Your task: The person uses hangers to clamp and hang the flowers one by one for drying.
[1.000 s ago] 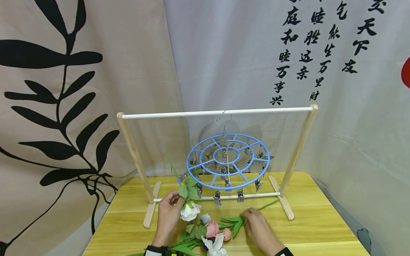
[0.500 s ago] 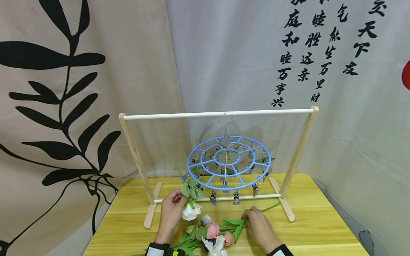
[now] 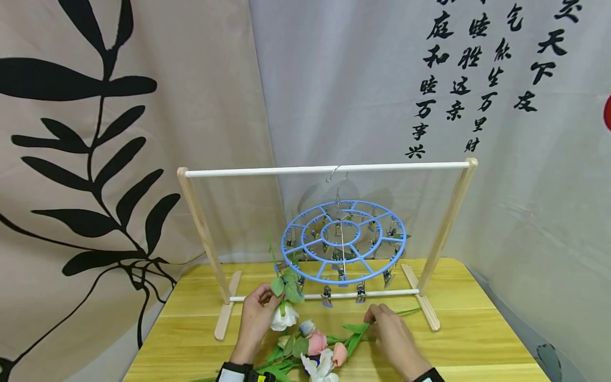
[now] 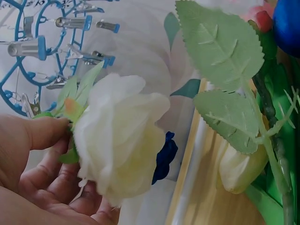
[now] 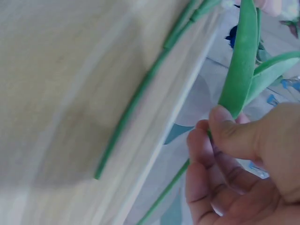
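Observation:
My left hand pinches the stem of a white rose just behind its bloom. The bloom hangs downward, and its leaves rise toward the near left rim of a blue round clip hanger. In the left wrist view, the rose fills the middle, beside my thumb. My right hand pinches a green flower stem between thumb and fingers, right below its long leaves. The stem's tail sticks out to the right. Between my hands lie several flowers, including a pink bloom and a white one.
The hanger hangs by a hook from the white bar of a wooden-sided stand. Metal clips dangle around its rings. The stand's feet rest on the wooden table. A printed cloth backdrop is behind.
Both hands have shifted slightly to the right, the left with the white rose and the right with the green stem. The clip hanger has swayed a little.

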The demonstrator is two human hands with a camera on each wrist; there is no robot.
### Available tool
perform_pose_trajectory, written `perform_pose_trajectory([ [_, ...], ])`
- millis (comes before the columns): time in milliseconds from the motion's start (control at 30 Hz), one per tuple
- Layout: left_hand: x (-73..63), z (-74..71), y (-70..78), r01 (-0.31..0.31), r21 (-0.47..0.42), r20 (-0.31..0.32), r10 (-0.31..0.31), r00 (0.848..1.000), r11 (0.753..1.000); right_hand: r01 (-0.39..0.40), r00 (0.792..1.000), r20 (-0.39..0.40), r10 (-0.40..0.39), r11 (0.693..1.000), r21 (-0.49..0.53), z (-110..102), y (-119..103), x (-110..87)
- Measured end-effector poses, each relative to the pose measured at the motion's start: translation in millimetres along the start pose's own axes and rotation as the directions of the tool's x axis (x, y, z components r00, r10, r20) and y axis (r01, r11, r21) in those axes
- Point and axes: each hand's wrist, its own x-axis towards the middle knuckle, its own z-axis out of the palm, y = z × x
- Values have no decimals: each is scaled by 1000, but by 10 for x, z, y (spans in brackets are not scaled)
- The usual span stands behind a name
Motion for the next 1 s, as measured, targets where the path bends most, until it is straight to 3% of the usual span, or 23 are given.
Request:
perform_pose_trajectory([
  [233,-52,-38,-3,-63,-6,44,63,997,998,88,990,-109,-89,996,-10,-158,-179,-43],
  [367,-117,-100,2,-109,19,65,108,992,994,176,963,-206,-175,984,-14,-227,-266,-76],
  [467,-221,-147,38,-140,121,43,136,990,983,278,922,-274,-273,960,-19,-279,-315,-109],
  [567,-381,-151,120,-179,243,33,176,984,954,376,873,-319,-369,926,-44,-335,-368,-145],
  [667,-570,-92,222,-252,311,90,235,968,917,447,830,-336,-446,891,-78,-385,-437,-179],
  [733,-693,-30,283,-331,324,158,294,943,886,480,808,-341,-481,872,-95,-409,-495,-197],
  [767,-750,4,302,-388,330,198,338,920,861,495,797,-343,-498,863,-103,-416,-527,-203],
  [800,-803,38,322,-446,336,236,384,893,830,513,783,-347,-516,851,-107,-419,-560,-208],
  [867,-886,105,358,-562,341,306,477,824,753,550,757,-355,-548,828,-108,-419,-626,-209],
  [933,-943,162,387,-647,347,370,535,760,679,588,728,-360,-584,801,-109,-408,-689,-205],
  [967,-962,185,404,-671,347,399,545,738,655,604,715,-363,-597,790,-109,-401,-716,-203],
  [1000,-974,204,422,-683,343,427,541,725,644,618,702,-365,-611,778,-113,-393,-739,-202],
])
